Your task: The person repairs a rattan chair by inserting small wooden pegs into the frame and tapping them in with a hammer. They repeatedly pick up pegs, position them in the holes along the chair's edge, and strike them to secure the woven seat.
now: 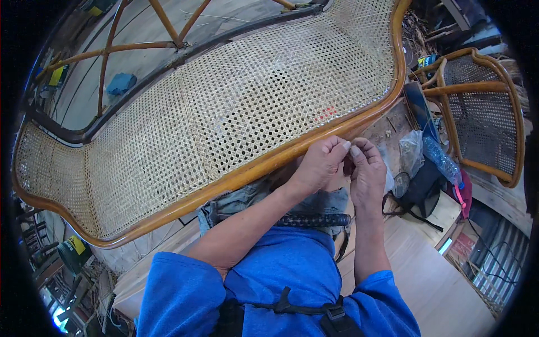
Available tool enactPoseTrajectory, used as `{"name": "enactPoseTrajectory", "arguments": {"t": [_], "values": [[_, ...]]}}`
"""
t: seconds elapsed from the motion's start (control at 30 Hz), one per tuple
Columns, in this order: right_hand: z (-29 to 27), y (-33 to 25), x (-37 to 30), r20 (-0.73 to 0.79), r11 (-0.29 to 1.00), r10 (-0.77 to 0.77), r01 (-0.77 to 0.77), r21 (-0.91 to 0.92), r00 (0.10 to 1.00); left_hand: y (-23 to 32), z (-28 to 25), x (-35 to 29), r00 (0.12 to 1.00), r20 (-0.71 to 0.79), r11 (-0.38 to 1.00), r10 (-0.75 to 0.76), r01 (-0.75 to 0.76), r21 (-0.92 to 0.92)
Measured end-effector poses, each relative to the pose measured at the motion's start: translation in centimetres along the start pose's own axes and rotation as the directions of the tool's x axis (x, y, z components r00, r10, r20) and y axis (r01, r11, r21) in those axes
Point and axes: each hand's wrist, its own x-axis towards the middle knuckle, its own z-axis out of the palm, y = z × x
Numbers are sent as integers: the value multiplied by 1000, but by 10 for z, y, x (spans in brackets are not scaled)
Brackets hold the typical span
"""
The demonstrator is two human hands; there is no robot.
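Note:
A long panel of woven cane (224, 112) in a curved, varnished rattan frame (247, 173) lies across the view, tilted up to the right. My left hand (321, 164) is at the frame's near rail, thumb and fingertips pinched together. Beside it, almost touching at the fingertips, my right hand (368, 168) has its fingers curled in a pinch too. Whatever the fingertips hold is too small or too hidden to make out. Small red marks (325, 114) show on the weave just beyond my hands.
At the right stands a rattan chair (477, 112) with a dark woven back. A clear plastic bottle (442, 160), a plastic bag (411, 150) and a black bag (418, 194) lie before it. A blue cloth (121, 83) rests on the boards at the far left.

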Motion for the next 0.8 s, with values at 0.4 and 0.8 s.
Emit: {"name": "enactPoseTrajectory", "arguments": {"t": [0.4, 0.8], "values": [[17, 8, 21, 153, 925, -103, 151, -349, 983, 69, -60, 101, 973, 139, 196, -185, -102, 975], [47, 26, 38, 523, 414, -311, 608, -677, 794, 57, -69, 133, 862, 299, 165, -410, -252, 954]]}}
